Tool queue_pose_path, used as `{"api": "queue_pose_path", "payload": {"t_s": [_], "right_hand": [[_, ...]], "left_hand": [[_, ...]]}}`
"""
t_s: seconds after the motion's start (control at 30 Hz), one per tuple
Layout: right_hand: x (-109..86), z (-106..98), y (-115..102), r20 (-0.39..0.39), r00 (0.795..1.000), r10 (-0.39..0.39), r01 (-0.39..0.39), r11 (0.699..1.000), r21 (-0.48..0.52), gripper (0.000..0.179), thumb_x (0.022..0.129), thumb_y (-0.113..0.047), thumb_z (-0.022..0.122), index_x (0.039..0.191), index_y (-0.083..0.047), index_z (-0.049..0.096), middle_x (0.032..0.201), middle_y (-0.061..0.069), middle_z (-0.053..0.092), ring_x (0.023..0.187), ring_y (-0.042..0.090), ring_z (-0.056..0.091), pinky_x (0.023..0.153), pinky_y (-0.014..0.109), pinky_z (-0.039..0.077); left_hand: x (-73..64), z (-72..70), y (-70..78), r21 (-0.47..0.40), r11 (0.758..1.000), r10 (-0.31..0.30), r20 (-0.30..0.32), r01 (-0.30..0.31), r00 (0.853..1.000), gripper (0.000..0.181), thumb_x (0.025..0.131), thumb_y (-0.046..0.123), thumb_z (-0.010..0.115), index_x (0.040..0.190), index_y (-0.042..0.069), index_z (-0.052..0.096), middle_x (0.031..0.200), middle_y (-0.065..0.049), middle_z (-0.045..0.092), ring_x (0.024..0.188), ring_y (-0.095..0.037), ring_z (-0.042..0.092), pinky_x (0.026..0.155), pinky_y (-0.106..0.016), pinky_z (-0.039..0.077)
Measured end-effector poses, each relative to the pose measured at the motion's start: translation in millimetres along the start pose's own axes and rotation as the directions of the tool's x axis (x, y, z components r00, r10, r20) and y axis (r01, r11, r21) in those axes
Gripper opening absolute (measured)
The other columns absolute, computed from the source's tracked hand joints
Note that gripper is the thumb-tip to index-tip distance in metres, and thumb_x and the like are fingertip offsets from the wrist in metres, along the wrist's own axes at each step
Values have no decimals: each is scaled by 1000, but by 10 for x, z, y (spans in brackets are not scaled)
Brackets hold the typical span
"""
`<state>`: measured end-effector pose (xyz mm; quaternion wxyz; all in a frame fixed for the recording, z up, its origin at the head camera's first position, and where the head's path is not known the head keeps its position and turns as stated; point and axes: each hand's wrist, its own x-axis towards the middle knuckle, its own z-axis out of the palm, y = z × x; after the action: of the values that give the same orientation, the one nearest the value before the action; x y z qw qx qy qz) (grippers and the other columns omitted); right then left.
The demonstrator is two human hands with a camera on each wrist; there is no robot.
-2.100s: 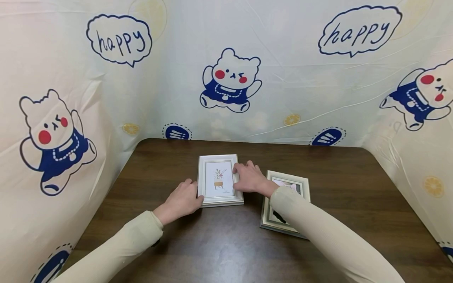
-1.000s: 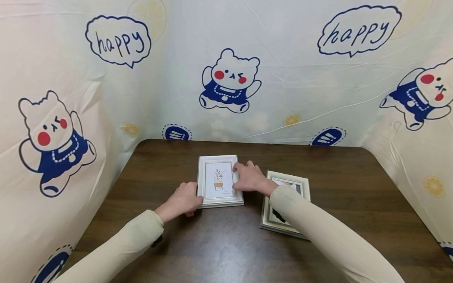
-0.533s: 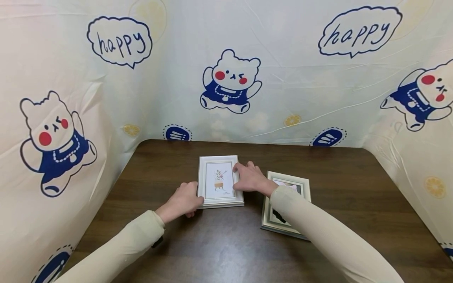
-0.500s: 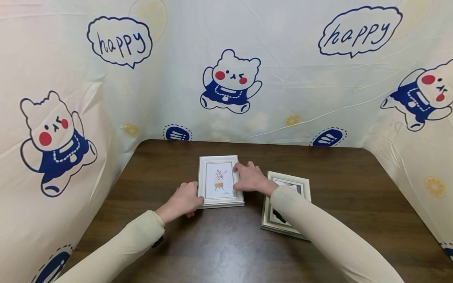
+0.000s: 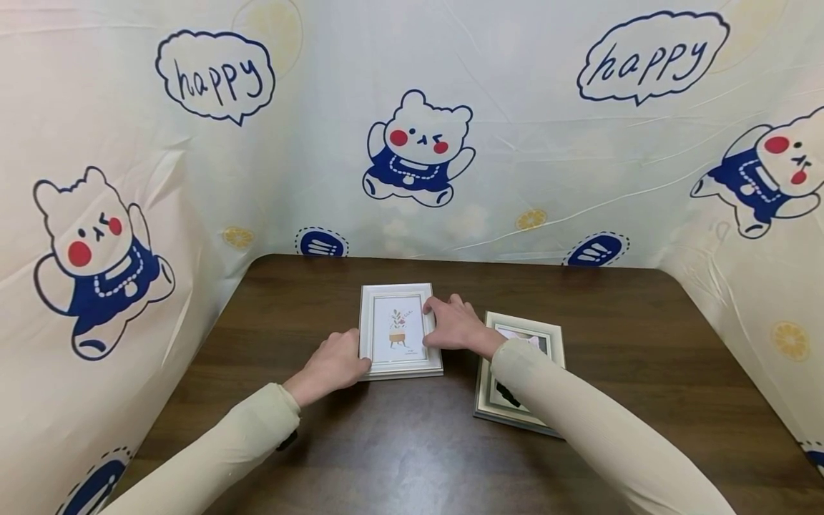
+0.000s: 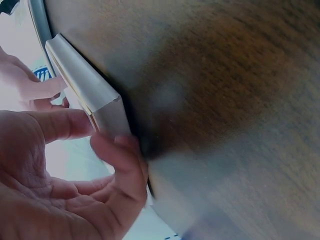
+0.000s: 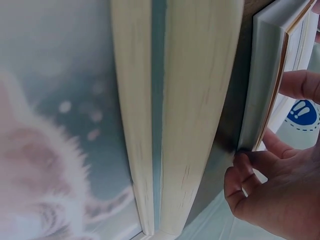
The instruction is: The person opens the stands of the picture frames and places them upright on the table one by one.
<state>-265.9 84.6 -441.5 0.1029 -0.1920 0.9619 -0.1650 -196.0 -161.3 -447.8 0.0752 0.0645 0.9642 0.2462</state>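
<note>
A white picture frame (image 5: 402, 370) with a potted-plant print lies face up near the middle of the table. My left hand (image 5: 331, 366) grips its lower left edge. In the left wrist view the thumb lies on the front and curled fingers (image 6: 127, 172) press the side. On the opposite edge my right hand (image 5: 453, 325) holds the frame between thumb and bent fingers, which the right wrist view shows at the rim. A second, cream picture frame (image 5: 496, 322) with an animal photo lies to the right, partly hidden under my right forearm.
Both frames lie on a dark brown wooden table (image 5: 412, 458) with rounded far corners. A pale cloth (image 5: 322, 143) printed with bears and the word "happy" hangs around its back and sides.
The fingers of my left hand have shifted slightly at the white picture frame's left edge. The right hand and both picture frames have stayed in place.
</note>
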Motion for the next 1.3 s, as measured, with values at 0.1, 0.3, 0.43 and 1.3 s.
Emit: {"api": "queue_pose_path", "payload": {"t_s": [0.1,0.3,0.43,1.3], "right_hand": [[-4,1,-1,-4,1000,-2,2,1000,2,56,81,-33,78,131,-15,63,117,5,70,110,29,48,88,39,40],[-9,17,-4,-8,1000,1,-1,1000,0,56,82,-34,79,132,-14,63,115,5,69,109,28,48,87,39,40],[-9,28,-6,-9,1000,2,-2,1000,-1,56,82,-34,79,132,-14,63,113,5,69,108,28,48,86,39,40],[-49,26,-9,-22,1000,-15,15,1000,2,55,81,-33,78,131,-13,64,112,4,71,103,27,48,85,38,39]], "left_hand": [[163,179,-242,29,999,35,-27,-34,999,29,82,13,73,104,-4,64,88,-13,63,71,-27,57,60,-44,50],[329,388,-490,52,998,43,-39,-41,998,33,83,20,75,105,-2,63,92,-10,61,75,-26,57,63,-43,51],[317,406,-489,76,996,59,-41,-55,997,36,83,20,72,106,-6,61,94,-15,61,77,-29,56,65,-46,52],[357,468,-517,50,998,-25,15,24,1000,49,90,21,68,123,-9,48,87,-16,61,68,-27,60,57,-42,51]]}}
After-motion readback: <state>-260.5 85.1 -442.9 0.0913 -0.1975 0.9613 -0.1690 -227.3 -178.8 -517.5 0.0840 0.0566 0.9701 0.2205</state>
